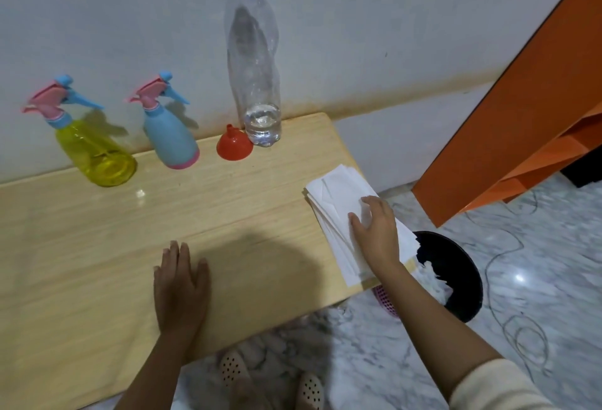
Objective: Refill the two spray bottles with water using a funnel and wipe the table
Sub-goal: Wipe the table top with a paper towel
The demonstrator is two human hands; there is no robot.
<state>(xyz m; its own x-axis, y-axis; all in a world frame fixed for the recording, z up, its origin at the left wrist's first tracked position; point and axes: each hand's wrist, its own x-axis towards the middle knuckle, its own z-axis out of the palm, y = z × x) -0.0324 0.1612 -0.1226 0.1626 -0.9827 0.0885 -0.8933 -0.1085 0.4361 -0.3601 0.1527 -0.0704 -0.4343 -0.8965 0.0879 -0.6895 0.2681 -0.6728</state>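
Left hand (180, 282) fingers flat on wooden table (97, 246); right hand (378, 233) fingers pinch tissues (335, 191) | marble floor (537, 263); white wall (358, 18)

looks like a room in a home, which room is hard to say, the view is too narrow. low wood-look worktop (97, 263) set against a painted wall (391, 18) with a brownish stain line, marble-pattern floor (537, 279), orange furniture (521, 116) at right, black bin (456, 263) holding crumpled paper, loose cable (498, 256) on the floor, perforated slippers (231, 367) on the feet.
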